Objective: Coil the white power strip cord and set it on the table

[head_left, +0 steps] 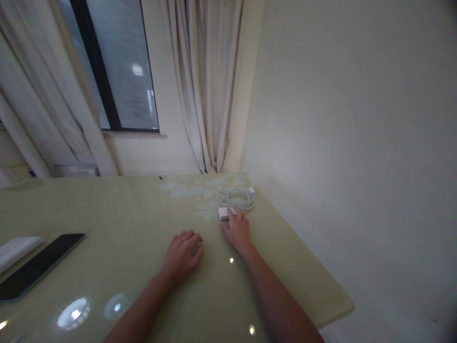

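Observation:
A white power strip (223,213) lies near the far right corner of the table, its cable (240,191) coiled loosely just behind it. My right hand (238,229) reaches over the strip's right end, with fingers on top and the thumb at the near side, closed on it. Part of the strip is hidden under those fingers. To the left and nearer to me, my left hand (183,255) rests on the tabletop. Its fingers are loosely curved, a gap shows between thumb and forefinger, and nothing is in it.
The glossy pale-green table (135,209) meets a wall (342,143) on the right. A flat black slab-like object (39,267) and a white object (17,250) lie at the left. One small dark item (160,177) sits at the far edge. Curtains (207,85) hang behind.

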Motion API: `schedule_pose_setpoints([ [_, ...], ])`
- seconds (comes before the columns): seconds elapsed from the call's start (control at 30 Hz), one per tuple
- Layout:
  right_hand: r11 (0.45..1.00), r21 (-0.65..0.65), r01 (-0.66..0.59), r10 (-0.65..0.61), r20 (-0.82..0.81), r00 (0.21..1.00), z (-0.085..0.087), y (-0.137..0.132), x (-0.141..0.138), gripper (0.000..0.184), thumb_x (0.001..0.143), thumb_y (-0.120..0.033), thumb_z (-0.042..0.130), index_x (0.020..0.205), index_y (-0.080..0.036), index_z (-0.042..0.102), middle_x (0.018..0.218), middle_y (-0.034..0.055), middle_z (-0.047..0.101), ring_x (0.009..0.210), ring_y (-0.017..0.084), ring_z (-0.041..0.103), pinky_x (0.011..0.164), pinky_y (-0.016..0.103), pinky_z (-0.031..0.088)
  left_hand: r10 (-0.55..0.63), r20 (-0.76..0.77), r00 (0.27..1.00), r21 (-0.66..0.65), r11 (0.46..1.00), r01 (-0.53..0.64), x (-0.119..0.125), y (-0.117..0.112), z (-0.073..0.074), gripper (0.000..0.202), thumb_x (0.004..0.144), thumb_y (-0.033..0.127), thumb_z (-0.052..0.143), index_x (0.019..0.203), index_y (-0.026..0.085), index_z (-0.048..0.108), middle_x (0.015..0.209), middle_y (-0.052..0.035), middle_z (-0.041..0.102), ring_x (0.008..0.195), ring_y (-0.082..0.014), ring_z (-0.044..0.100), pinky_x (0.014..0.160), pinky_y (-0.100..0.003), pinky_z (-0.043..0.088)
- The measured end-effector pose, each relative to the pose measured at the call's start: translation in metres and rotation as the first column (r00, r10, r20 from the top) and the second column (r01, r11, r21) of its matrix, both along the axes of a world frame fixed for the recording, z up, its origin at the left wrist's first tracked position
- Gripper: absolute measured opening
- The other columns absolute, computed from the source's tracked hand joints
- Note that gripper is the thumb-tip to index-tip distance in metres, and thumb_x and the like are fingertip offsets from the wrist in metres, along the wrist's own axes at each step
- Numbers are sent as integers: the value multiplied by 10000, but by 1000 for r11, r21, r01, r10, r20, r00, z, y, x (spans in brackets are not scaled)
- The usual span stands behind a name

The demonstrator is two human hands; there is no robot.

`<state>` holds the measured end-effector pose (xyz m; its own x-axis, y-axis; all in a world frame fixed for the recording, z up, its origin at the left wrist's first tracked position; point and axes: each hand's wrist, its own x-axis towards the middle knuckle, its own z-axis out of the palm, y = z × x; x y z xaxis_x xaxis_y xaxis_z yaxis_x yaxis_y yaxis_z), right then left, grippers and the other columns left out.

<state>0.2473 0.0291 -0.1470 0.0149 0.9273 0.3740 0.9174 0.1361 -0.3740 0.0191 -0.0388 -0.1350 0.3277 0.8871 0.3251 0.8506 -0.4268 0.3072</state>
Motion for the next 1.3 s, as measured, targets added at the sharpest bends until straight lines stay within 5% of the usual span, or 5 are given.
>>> schedule_pose_setpoints([
  [0.37,981,17,-193,194,-11,981,17,-17,-15,362,940,-178,591,1258,-213,761,1174,150,682,1100,283,632,983,385,501,-41,37,998,111,993,37,-3,5,-12,554,944,276,570,1495,241,599,1478,-116,660,1316,-293,613,1107,-483,459],
  [0.7,805,-6,-594,590,-106,800,24,-49,-49,317,935,-156,580,1193,-238,745,1096,52,719,979,198,662,896,285,512,-25,-24,999,140,990,28,-10,15,-22,599,932,243,602,1530,247,568,1430,-134,680,1315,-291,610,1145,-464,414],
  [1.0,974,73,-216,219,-39,975,26,-21,-7,389,911,-350,741,1275,-219,708,1253,132,709,1172,315,638,1001,435,491,179,-76,981,93,981,-172,-31,14,-5,375,982,297,531,1305,290,723,1257,-120,709,1188,-302,627,1109,-497,381],
  [1.17,952,-37,-304,298,-119,947,9,-20,-14,300,894,-271,715,1191,-237,744,1131,98,767,1037,274,696,898,365,516,336,-133,933,161,936,-314,-39,13,-5,364,920,188,506,1191,266,736,1319,-123,712,1268,-321,605,1212,-584,224],
  [1.3,901,-10,-434,397,-381,835,11,-30,-34,326,841,-360,793,1131,-219,752,999,60,779,902,235,701,824,333,513,178,-87,980,130,977,-166,-24,12,-13,473,895,109,467,1284,258,690,1378,-114,705,1296,-286,616,1246,-564,154],
])
